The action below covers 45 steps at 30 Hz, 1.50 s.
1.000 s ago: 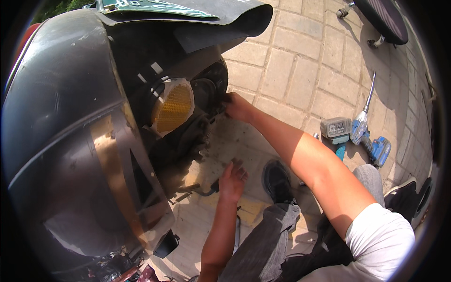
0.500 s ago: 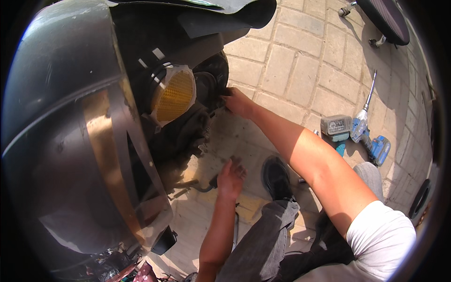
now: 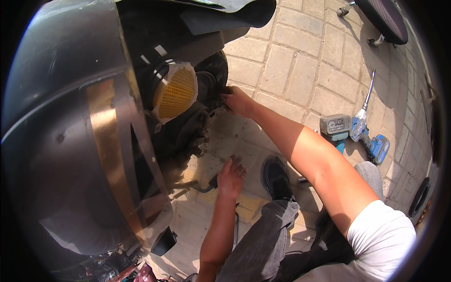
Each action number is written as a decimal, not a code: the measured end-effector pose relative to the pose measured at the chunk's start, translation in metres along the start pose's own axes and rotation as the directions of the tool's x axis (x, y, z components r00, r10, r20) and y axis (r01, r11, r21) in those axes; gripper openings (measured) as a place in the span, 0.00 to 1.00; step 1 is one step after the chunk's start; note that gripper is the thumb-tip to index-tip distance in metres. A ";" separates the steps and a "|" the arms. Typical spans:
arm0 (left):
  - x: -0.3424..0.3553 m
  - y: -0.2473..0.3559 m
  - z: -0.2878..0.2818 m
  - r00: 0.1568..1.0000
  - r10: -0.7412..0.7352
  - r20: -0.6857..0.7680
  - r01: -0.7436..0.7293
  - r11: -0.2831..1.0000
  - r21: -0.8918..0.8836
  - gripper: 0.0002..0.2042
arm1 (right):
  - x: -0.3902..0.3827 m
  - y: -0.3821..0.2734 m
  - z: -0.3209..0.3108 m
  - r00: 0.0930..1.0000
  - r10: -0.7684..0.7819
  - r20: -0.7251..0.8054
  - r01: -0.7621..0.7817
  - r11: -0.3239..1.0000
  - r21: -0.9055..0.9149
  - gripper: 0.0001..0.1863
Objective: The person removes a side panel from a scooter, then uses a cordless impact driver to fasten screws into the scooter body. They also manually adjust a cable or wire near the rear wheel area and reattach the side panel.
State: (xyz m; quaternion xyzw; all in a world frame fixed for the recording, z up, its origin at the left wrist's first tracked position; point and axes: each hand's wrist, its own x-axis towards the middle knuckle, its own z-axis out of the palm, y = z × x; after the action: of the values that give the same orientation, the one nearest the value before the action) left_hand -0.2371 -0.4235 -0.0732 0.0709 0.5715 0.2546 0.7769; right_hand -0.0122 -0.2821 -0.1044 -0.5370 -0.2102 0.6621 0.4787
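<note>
My right hand [image 3: 238, 102] reaches forward to the dark mechanical parts [image 3: 210, 97] on the near side of a vehicle. Its fingers are closed at those parts, and their tips are hidden, so what they grip cannot be made out. Lower down, my left hand [image 3: 231, 178] hangs above the shaded paving with fingers apart and nothing seen in it. Left of my right hand, an amber, ribbed round piece [image 3: 176, 95] with a pale, ragged edge sits among the dark parts. A large grey body panel [image 3: 61, 127] with a gold stripe covers the left side.
On the paving [image 3: 293, 70] to the right lie a blue power tool [image 3: 361, 128] with a long shaft and a tool with a grey battery pack [image 3: 335, 125]. Beyond them stands a stool [image 3: 383, 19]. My black shoe [image 3: 276, 177] is between my arms. A black ring [image 3: 419, 197] lies far right.
The grey panel's edge appears slightly farther right, nearer the amber piece. Both hands stay in nearly the same places.
</note>
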 end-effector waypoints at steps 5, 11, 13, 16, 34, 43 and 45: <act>0.000 0.002 -0.001 1.000 -0.004 0.013 0.004 1.000 0.005 0.16 | -0.007 -0.010 0.005 0.996 0.041 -0.076 -0.048 0.994 -0.103 0.16; 0.005 -0.002 0.000 0.999 -0.015 0.030 0.014 1.000 0.016 0.16 | 0.000 0.010 0.000 0.992 -0.107 -0.072 0.106 0.994 -0.021 0.14; 0.003 -0.002 -0.002 1.000 -0.012 0.028 0.012 1.000 0.005 0.16 | -0.002 0.009 0.000 0.980 -0.193 -0.053 0.178 0.961 -0.211 0.14; -0.001 0.000 -0.003 1.000 0.007 0.012 -0.007 1.000 0.009 0.15 | -0.007 -0.004 0.002 0.999 -0.041 -0.026 0.036 0.984 -0.176 0.13; 0.072 0.061 0.089 0.797 0.388 0.463 -0.133 0.860 -0.492 0.12 | -0.057 -0.062 -0.028 0.978 -0.136 0.161 0.192 0.888 -0.419 0.20; 0.078 0.056 0.097 0.845 0.435 0.312 -0.281 0.856 -0.434 0.09 | -0.051 -0.058 -0.030 0.968 -0.166 0.191 0.224 0.914 -0.340 0.11; 0.080 0.056 0.098 0.847 0.443 0.292 -0.293 0.850 -0.438 0.09 | -0.048 -0.054 -0.029 0.966 -0.176 0.188 0.233 0.911 -0.342 0.11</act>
State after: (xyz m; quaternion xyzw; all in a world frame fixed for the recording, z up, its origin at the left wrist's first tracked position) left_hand -0.1473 -0.3201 -0.0858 0.0788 0.3238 0.4877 0.8069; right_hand 0.0344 -0.3062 -0.0469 -0.5382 -0.4194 0.5976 0.4212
